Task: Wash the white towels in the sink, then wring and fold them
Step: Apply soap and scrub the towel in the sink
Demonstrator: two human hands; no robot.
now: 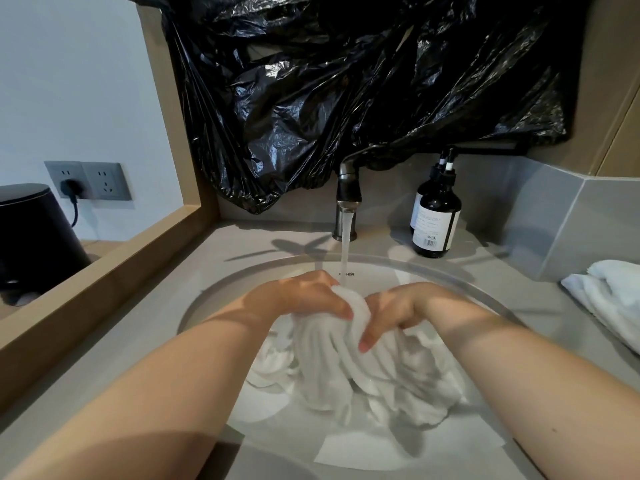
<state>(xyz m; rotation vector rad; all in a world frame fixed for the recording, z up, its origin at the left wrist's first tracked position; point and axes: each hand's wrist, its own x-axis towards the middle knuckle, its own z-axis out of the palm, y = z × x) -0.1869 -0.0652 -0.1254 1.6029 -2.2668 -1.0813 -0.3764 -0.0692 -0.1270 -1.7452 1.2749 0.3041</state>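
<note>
With left hand and right hand, clutching bunched top of white towel, fingers curled round it, holding it right under running tap, likely for soaking. Hanging in wet, ropey folds, pooling in sink. Leaving second towel waiting on right counter.

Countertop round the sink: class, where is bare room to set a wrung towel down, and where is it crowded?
Bare: the grey counter left of the sink, up to the wooden frame; a smaller patch between the bottles and the spare towel. Crowded: inside the sink, filled by the wet towel gripped in the left hand and right hand.
</note>
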